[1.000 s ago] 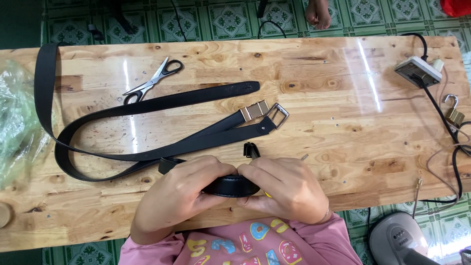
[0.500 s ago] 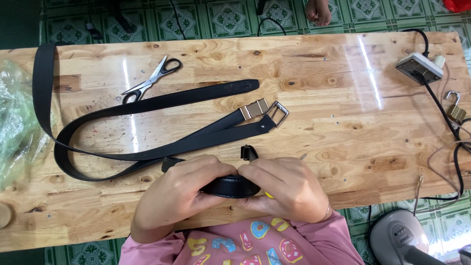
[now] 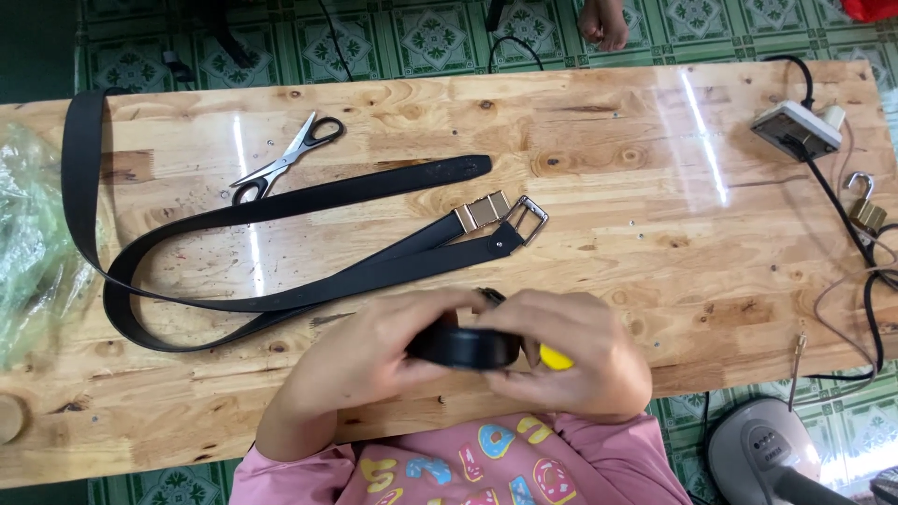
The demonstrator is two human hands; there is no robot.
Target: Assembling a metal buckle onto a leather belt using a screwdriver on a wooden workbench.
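Both my hands meet at the near edge of the wooden table [image 3: 599,150]. My left hand [image 3: 360,360] and my right hand [image 3: 571,360] together grip a rolled black belt [image 3: 463,346]. A small yellow object [image 3: 555,358] shows under my right fingers. Beyond my hands lie two long black belts [image 3: 281,285] with metal buckles [image 3: 505,217], curving off to the left. Scissors [image 3: 285,159] with black handles rest farther back.
A crumpled clear plastic bag [image 3: 28,252] sits at the left edge. At the right are a power strip [image 3: 795,129] with a black cable, a brass padlock [image 3: 865,210] and a grey device [image 3: 767,454] on the green tiled floor. Another person's hand [image 3: 603,21] shows at the far side.
My hands have stayed in place on the rolled belt, with only slight finger shifts. The belts and scissors on the table have not moved.
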